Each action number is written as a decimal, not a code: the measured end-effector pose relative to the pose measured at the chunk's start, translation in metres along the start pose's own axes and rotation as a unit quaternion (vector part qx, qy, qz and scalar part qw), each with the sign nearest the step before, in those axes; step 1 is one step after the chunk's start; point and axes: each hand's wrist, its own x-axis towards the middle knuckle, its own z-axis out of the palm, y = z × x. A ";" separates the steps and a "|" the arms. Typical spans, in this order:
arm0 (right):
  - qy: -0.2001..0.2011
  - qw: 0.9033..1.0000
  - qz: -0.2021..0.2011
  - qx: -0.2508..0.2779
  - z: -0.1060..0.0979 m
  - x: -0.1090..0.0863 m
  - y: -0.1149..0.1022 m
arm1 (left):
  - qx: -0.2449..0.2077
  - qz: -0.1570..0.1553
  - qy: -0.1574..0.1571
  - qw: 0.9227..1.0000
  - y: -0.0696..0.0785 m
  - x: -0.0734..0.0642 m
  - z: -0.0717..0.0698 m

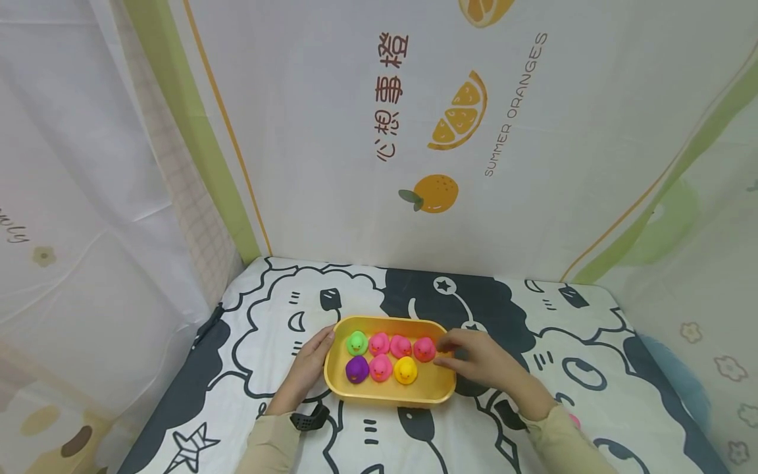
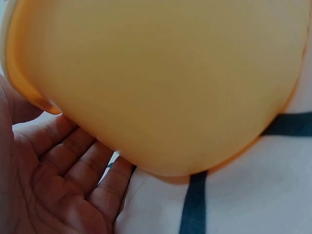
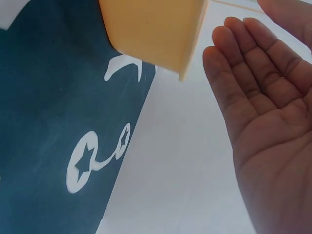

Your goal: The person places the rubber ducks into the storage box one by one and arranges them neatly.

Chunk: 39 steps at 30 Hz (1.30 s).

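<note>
A yellow tray (image 1: 435, 385) holds small toy ducks in two rows. The back row has a green duck (image 1: 357, 343) at the left, then pink ducks, the rightmost pink duck (image 1: 424, 349) lying closest to my right hand. In front are a purple duck (image 1: 357, 370), a pink duck (image 1: 381, 368) and a yellow duck (image 1: 405, 370). My left hand (image 1: 312, 362) grips the tray's left end, thumb by the rim and fingers against the outer wall (image 2: 161, 97). Over the right end hovers my right hand (image 1: 480, 359), fingers loosely bent, nothing visible in it.
A black-and-white patterned cloth (image 1: 367, 454) covers the table. Something pink (image 1: 574, 420) shows beside the right sleeve, mostly hidden by it. Behind the table hangs a white curtain (image 1: 331, 131) printed with oranges, and more curtains hang at both sides.
</note>
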 end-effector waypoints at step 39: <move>0.040 0.939 0.341 -0.028 -0.064 -0.147 0.060 | -0.001 -0.007 -0.004 1.000 -0.001 0.001 0.000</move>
